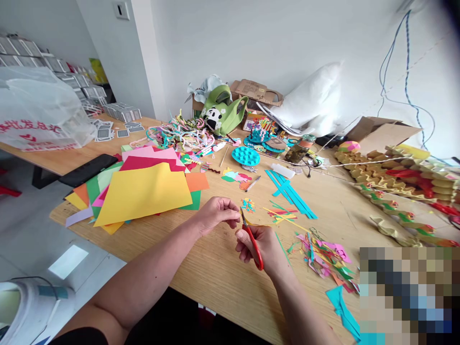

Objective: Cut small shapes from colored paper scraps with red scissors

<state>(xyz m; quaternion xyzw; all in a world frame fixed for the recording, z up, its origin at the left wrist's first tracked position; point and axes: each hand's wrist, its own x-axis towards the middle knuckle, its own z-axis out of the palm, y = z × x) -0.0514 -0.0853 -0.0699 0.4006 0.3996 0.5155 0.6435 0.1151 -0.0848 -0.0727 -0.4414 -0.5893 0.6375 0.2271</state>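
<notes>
My right hand (260,247) grips a pair of red-handled scissors (256,247), blades pointing up and away from me. Just to the left, the fingers of my left hand (220,213) are pinched on a narrow yellow paper strip (262,225), which curves behind the scissors toward my right hand. The tips of the blades are close to my left fingertips. Beyond them lies a small pile of tiny blue, yellow and orange paper bits (247,205). Thin coloured paper strips (283,215) rest to the right of the pile.
Coloured paper sheets (147,191) are stacked at the left, by a black phone-like slab (89,170). Paper scraps (327,254) and blue strips (291,191) lie to the right. Behind stand a green panda bag (224,112), a jar (300,149) and egg-carton pieces (395,172).
</notes>
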